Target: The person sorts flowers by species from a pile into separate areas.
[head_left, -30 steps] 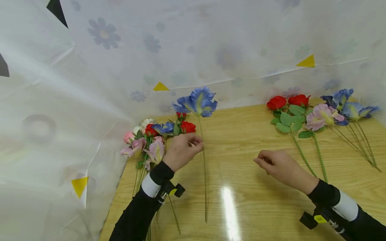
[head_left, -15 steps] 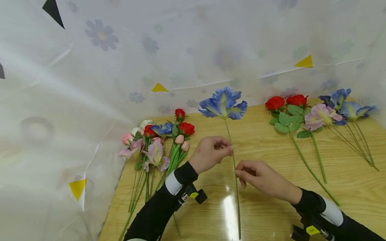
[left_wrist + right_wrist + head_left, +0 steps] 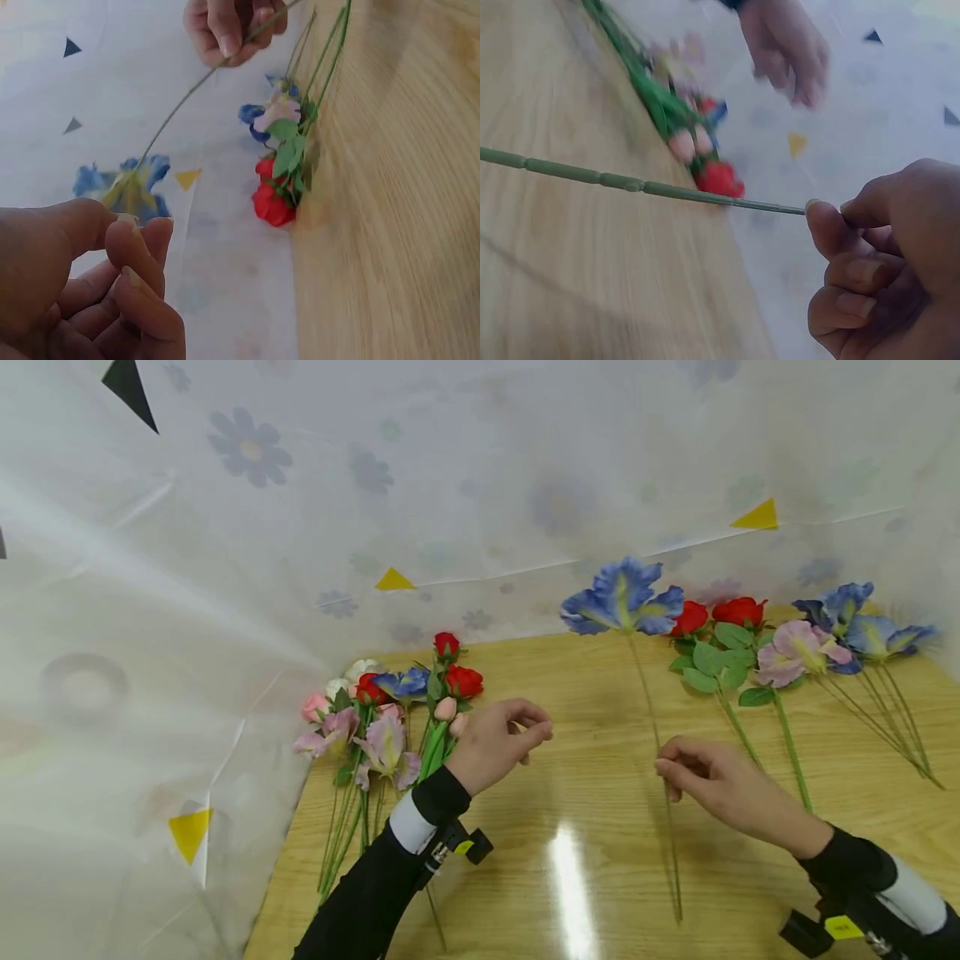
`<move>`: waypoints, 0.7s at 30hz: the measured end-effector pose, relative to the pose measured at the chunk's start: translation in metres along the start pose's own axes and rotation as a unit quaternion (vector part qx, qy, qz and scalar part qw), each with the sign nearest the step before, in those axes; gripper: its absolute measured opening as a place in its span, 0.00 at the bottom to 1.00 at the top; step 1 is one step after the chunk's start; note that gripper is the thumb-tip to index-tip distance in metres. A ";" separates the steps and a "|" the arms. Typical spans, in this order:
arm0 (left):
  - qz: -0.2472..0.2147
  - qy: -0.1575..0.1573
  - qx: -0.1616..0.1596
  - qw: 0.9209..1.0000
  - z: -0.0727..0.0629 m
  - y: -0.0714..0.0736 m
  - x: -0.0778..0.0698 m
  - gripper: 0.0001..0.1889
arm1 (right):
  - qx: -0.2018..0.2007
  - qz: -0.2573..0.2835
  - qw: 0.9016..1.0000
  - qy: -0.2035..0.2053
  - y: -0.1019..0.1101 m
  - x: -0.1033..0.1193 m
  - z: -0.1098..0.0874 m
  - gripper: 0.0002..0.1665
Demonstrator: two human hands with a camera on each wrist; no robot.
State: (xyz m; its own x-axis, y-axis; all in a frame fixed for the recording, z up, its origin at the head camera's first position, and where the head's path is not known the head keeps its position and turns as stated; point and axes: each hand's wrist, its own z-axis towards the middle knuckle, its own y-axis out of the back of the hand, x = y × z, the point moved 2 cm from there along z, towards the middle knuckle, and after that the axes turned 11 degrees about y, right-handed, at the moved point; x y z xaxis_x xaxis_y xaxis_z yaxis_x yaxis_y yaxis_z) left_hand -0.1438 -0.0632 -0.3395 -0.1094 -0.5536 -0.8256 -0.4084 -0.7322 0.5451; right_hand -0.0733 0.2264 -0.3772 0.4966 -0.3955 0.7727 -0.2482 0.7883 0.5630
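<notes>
In the head view, a blue artificial iris with a long thin stem is held up over the table. My right hand pinches its stem about midway between thumb and forefinger. Seen from the right wrist, the green jointed stem runs leftward from those fingertips. My left hand, apart from the stem, hovers at the left with loosely bent fingers and nothing in them. Nearest to it lie pink tulips and a red rose, partly covered by the hand and arm.
On the wooden table, a left pile mixes roses, a blue iris and pink irises. To the right lie red roses, a pink iris and blue irises. A patterned white sheet hangs behind.
The blue iris has travelled rightward from the left pile. Both hands met at its stem half a second ago; the left then let go and drew back left, while the right carried it on.
</notes>
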 end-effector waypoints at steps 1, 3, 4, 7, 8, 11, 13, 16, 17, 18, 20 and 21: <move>0.002 0.002 -0.010 1.000 -0.002 0.005 0.005 0.08 | -0.005 -0.019 1.000 -0.014 0.010 -0.005 -0.006 0.09; 0.010 0.011 -0.031 0.999 -0.006 0.016 0.015 0.07 | -0.012 -0.060 0.997 -0.041 0.032 -0.016 -0.017 0.09; 0.016 0.015 -0.042 0.999 -0.009 0.022 0.020 0.08 | -0.018 -0.083 0.995 -0.055 0.042 -0.022 -0.023 0.09; 0.035 0.039 -0.076 0.996 -0.017 0.041 0.035 0.08 | -0.029 -0.150 0.982 -0.110 0.071 -0.040 -0.038 0.13; 0.045 0.046 -0.086 0.994 -0.021 0.047 0.040 0.08 | -0.036 -0.175 0.976 -0.124 0.081 -0.047 -0.043 0.14; 0.067 0.071 -0.112 0.989 -0.030 0.064 0.053 0.10 | -0.052 -0.231 0.956 -0.171 0.110 -0.075 -0.058 0.19; 0.071 0.085 -0.124 0.986 -0.036 0.073 0.062 0.11 | -0.076 -0.262 0.944 -0.188 0.131 -0.107 -0.073 0.22; 0.063 0.101 -0.135 0.984 -0.046 0.084 0.073 0.12 | -0.125 -0.298 0.925 -0.199 0.162 -0.169 -0.100 0.25; 0.063 0.105 -0.140 0.983 -0.049 0.087 0.076 0.12 | -0.140 -0.302 0.922 -0.197 0.172 -0.190 -0.108 0.26; 0.061 0.109 -0.144 0.982 -0.051 0.089 0.079 0.12 | -0.154 -0.311 0.917 -0.196 0.179 -0.209 -0.116 0.26; 0.068 0.113 -0.154 0.979 -0.055 0.093 0.083 0.12 | -0.167 -0.316 0.913 -0.199 0.193 -0.236 -0.126 0.27; 0.071 0.117 -0.158 0.978 -0.056 0.094 0.085 0.12 | -0.168 -0.316 0.912 -0.202 0.198 -0.245 -0.129 0.27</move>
State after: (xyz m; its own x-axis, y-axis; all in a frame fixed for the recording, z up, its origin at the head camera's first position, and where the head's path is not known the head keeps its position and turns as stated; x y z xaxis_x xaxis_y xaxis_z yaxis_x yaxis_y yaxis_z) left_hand -0.1403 -0.2010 -0.3504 0.0807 -0.7067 -0.7028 -0.0992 -0.7073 0.6999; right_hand -0.1364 0.5403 -0.4925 0.0882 -0.9084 0.4087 0.2842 0.4162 0.8637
